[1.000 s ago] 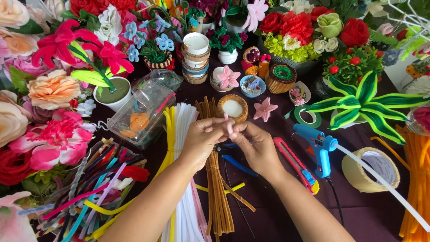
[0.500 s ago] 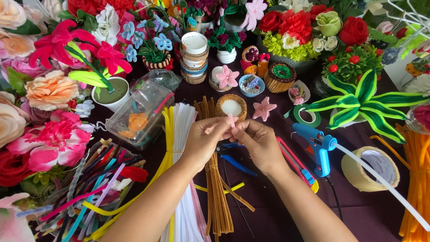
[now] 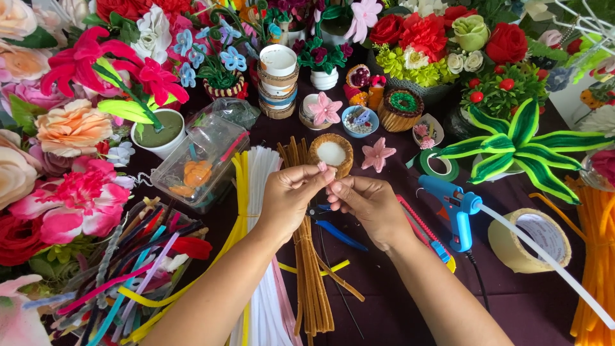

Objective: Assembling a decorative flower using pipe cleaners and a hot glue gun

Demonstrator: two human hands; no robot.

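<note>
My left hand point(image 3: 291, 197) and my right hand point(image 3: 366, 204) meet fingertip to fingertip above the dark table, pinching one small pink piece point(image 3: 323, 168) between them. Most of it is hidden by my fingers, so its shape cannot be told. Just beyond the fingertips stands a small brown woven pot point(image 3: 331, 154) with a white top. Below my hands lie bundles of brown pipe cleaners point(image 3: 312, 285), white ones point(image 3: 264, 282) and yellow ones point(image 3: 240, 192), plus blue-handled pliers point(image 3: 336, 232).
A blue glue gun point(image 3: 453, 208) with a white stick lies right of my hands, near a roll of tan tape point(image 3: 529, 238), green tape point(image 3: 439, 164) and orange pipe cleaners point(image 3: 597, 256). A clear plastic box point(image 3: 202, 160), mixed pipe cleaners point(image 3: 122, 275) and many craft flowers ring the table.
My fingertips have shifted slightly on the small pink piece; both hands stay in nearly the same place.
</note>
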